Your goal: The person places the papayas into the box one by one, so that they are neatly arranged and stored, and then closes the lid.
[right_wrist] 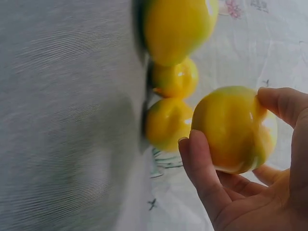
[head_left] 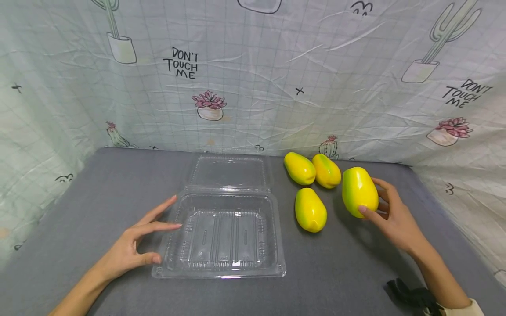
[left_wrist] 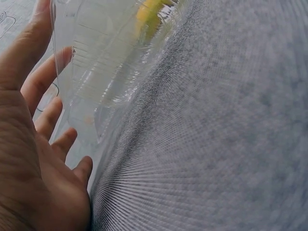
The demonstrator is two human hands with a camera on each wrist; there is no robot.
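Note:
My right hand (head_left: 395, 219) holds a yellow-green papaya (head_left: 359, 192) between thumb and fingers, raised off the table; in the right wrist view the papaya (right_wrist: 233, 130) shows its rounded end. Left of it, another papaya (head_left: 311, 210) lies nearer me, with two more behind, a papaya (head_left: 299, 168) and a papaya (head_left: 327, 171) side by side. A clear plastic clamshell box (head_left: 225, 237) sits in front of me, its lid (head_left: 231, 171) folded back. At the box's left rim is my left hand (head_left: 130, 248), fingers spread and gripping nothing; whether its fingertips touch the rim, I cannot tell.
The grey cloth-covered table (head_left: 99, 188) ends at a hanging fabric backdrop (head_left: 253, 109) printed with cacti and words. More fabric stands along both sides. A dark strap-like thing (head_left: 411, 296) is by the right wrist.

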